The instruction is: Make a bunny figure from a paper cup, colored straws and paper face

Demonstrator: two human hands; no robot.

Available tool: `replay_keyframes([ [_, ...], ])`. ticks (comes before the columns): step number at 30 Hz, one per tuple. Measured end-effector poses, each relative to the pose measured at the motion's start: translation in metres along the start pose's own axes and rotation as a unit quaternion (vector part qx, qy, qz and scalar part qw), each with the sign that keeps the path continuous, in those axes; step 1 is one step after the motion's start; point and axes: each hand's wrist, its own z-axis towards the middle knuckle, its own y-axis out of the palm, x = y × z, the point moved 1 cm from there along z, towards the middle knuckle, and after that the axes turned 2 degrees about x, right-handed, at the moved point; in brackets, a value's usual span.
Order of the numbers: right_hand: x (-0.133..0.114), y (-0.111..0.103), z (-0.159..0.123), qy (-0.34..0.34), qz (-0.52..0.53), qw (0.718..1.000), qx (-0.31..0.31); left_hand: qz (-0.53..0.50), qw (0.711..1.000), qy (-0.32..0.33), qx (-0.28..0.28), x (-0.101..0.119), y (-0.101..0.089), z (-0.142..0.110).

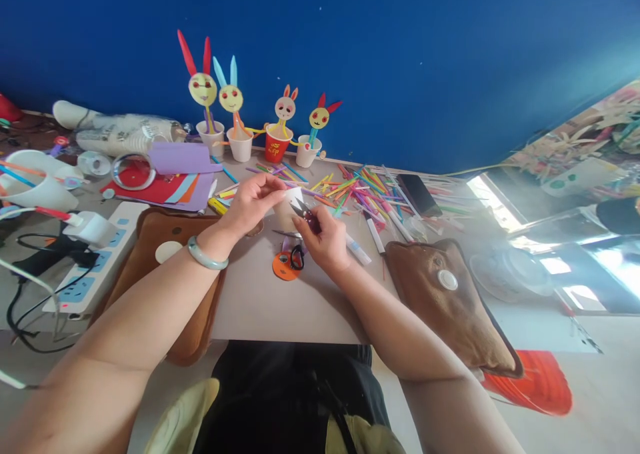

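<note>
My left hand [255, 204], with a pale bangle at the wrist, pinches the rim of a white paper cup [286, 215]. In my right hand [324, 235] is a small pair of dark scissors [309, 218], their pointed blades spread against the cup's side. Some of the cup is hidden behind my fingers. Below it on the table lie an orange paper disc [285, 269] and a second pair of scissors with black handles [297, 258].
Several rabbit-faced cup figures [241, 144] stand along the blue wall. Colourful sticks [350, 191] are scattered before them, near a black phone [419, 195]. Brown cushioned pads [435, 301] lie on both sides. A power strip [103, 261] with cables sits at left.
</note>
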Motion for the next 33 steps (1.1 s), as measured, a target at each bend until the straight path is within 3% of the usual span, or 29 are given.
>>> replay_keyframes([
  [5, 0.001, 0.001, -0.004, -0.049, -0.045, 0.998, 0.0, -0.043, 0.998, -0.02, 0.047, -0.006, 0.001, 0.002],
  [8, 0.006, 0.004, -0.004, -0.04, -0.05, 0.998, 0.014, -0.083, 0.994, -0.036, 0.064, -0.005, 0.002, 0.003],
  [16, 0.014, 0.003, 0.002, 0.021, -0.016, 0.997, 0.072, -0.123, 0.987, -0.105, -0.024, -0.002, 0.006, 0.001],
  [25, 0.007, 0.001, 0.001, 0.002, -0.05, 0.999, -0.001, -0.153, 0.979, -0.135, 0.008, -0.001, 0.011, -0.002],
  [33, 0.003, -0.002, 0.001, -0.016, -0.068, 0.997, -0.016, -0.167, 0.978, -0.124, 0.006, -0.001, 0.012, -0.002],
])
